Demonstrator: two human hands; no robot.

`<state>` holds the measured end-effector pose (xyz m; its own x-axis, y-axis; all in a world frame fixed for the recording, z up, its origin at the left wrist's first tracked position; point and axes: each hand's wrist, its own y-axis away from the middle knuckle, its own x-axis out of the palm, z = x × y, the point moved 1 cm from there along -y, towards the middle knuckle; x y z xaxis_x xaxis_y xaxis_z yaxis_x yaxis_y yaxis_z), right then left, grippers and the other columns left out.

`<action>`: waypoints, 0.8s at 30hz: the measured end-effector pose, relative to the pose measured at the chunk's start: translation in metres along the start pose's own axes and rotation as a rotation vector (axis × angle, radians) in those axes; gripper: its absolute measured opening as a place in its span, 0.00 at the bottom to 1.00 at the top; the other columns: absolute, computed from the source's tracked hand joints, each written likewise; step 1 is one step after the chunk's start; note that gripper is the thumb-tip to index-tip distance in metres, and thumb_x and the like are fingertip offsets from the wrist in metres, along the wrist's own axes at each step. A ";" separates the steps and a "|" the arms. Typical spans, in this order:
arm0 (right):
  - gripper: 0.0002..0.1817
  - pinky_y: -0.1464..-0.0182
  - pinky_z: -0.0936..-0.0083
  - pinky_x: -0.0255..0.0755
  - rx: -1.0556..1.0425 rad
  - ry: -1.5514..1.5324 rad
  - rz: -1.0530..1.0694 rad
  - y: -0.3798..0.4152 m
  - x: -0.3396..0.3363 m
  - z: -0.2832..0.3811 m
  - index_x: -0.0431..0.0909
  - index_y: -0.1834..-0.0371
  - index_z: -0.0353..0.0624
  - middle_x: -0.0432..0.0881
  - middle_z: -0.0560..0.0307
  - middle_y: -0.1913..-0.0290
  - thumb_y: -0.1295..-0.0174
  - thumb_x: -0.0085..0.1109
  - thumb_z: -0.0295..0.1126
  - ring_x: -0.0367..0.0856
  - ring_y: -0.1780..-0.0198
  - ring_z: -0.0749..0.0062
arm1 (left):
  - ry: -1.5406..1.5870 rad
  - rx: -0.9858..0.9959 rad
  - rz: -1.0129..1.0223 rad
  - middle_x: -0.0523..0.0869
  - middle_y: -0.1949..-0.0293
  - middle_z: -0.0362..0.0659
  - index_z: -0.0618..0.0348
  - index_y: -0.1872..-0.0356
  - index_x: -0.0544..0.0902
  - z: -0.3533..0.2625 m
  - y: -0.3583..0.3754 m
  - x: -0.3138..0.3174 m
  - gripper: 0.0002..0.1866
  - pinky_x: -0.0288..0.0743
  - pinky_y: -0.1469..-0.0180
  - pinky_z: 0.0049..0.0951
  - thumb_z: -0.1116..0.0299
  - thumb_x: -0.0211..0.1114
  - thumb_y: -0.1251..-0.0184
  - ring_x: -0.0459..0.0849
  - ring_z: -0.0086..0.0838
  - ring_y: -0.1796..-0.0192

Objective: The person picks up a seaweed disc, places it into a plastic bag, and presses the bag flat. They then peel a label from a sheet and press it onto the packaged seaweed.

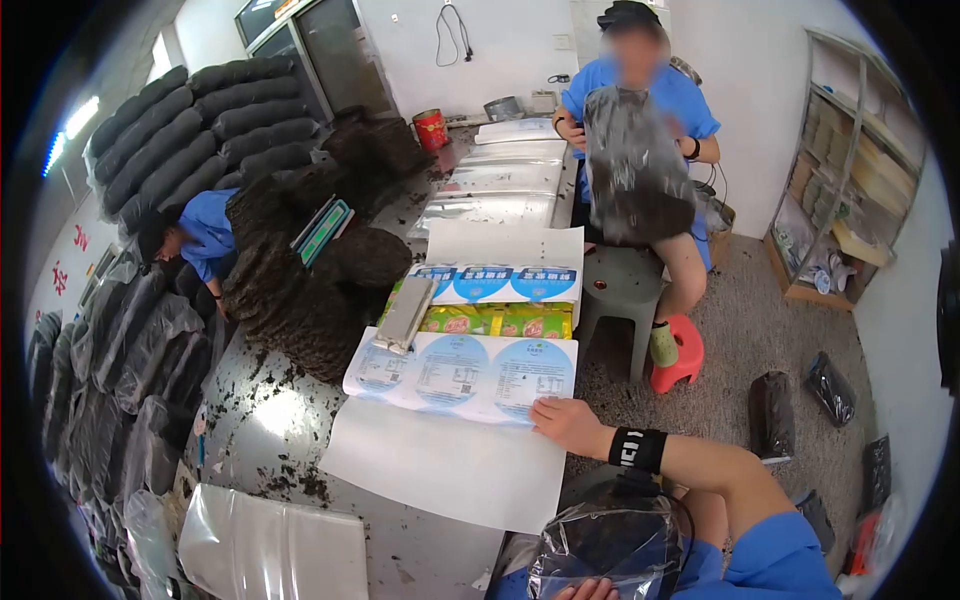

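My right hand (pixel 570 427), with a black wristband, comes in from the right. Its fingers close on the edge of a white and blue printed sheet (pixel 430 375) at the top of a stack on the table. At the bottom edge, my left hand (pixel 588 590) is partly cut off. Its fingers press on a clear plastic bag (pixel 610 535) with dark contents, which rests on my lap. A grey flat bar (pixel 405 315) lies across the stack, beside green and yellow printed packets (pixel 495 321). Plain white sheet (pixel 445 465) spreads out below the printed one.
Dark matted material (pixel 275 270) is heaped on the table (pixel 250 430), with crumbs around. Clear bags (pixel 275 545) lie at the near left. A co-worker (pixel 640 90) opposite holds a filled bag (pixel 640 170); another person (pixel 205 235) bends at left. Stools (pixel 615 295) stand beside the table.
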<state>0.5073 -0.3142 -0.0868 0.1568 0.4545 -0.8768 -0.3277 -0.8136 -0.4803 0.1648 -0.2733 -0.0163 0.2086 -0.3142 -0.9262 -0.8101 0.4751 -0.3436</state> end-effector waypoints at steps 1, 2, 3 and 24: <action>0.12 0.56 0.71 0.81 -0.015 -0.021 -0.090 -0.002 0.003 -0.001 0.81 0.60 0.42 0.85 0.53 0.59 0.43 0.62 0.36 0.86 0.57 0.64 | 0.004 -0.004 0.028 0.72 0.33 0.51 0.59 0.36 0.73 0.001 -0.002 -0.002 0.24 0.52 0.26 0.43 0.68 0.50 0.34 0.69 0.41 0.29; 0.12 0.56 0.71 0.81 -0.015 -0.021 -0.099 -0.003 0.004 -0.003 0.81 0.60 0.42 0.85 0.53 0.59 0.43 0.62 0.36 0.86 0.57 0.64 | -0.005 -0.001 0.030 0.72 0.33 0.51 0.59 0.36 0.73 -0.001 -0.003 -0.004 0.24 0.52 0.26 0.43 0.68 0.50 0.34 0.69 0.41 0.29; 0.10 0.59 0.70 0.80 0.011 -0.025 -0.033 -0.003 0.005 -0.004 0.81 0.62 0.43 0.85 0.54 0.62 0.42 0.61 0.36 0.86 0.61 0.63 | -0.013 -0.008 0.043 0.72 0.33 0.51 0.59 0.36 0.73 -0.002 -0.004 -0.005 0.24 0.52 0.27 0.44 0.68 0.51 0.34 0.69 0.41 0.29; 0.09 0.72 0.71 0.69 0.847 -0.822 -0.766 -0.054 -0.052 -0.117 0.80 0.72 0.39 0.80 0.57 0.78 0.43 0.66 0.33 0.75 0.75 0.76 | 0.029 -0.053 0.090 0.73 0.36 0.55 0.64 0.38 0.73 0.013 -0.048 -0.028 0.24 0.57 0.29 0.46 0.68 0.56 0.36 0.69 0.46 0.31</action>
<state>0.6262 -0.3365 -0.0179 0.0642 0.9979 -0.0031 -0.9102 0.0573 -0.4101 0.2048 -0.2771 0.0241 0.1184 -0.2965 -0.9477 -0.8528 0.4586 -0.2500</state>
